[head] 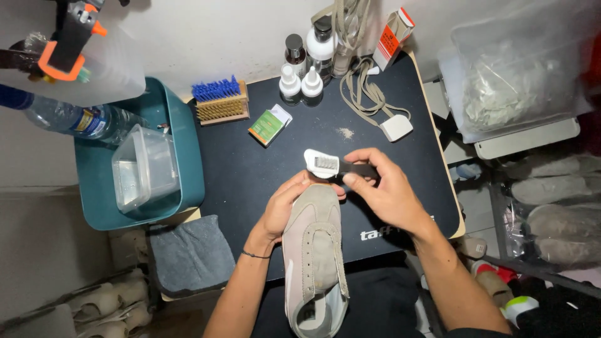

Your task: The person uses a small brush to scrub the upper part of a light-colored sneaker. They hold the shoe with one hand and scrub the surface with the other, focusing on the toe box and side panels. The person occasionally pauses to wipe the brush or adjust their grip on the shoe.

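A grey-beige suede sneaker (315,250) without laces lies with its toe pointing away from me, over the near edge of the black desk mat (250,169). My left hand (282,209) grips the shoe's toe from the left side. My right hand (385,188) holds a small brush with a white head and black handle (327,165) just above the toe, its short bristles facing up towards me.
At the mat's far edge stand a blue-bristled wooden brush (219,100), several bottles (307,62), a green box (268,126), beige laces (366,94) and a white block (396,128). A teal bin (188,156) with a clear tub sits left; bagged shoes (557,206) sit right.
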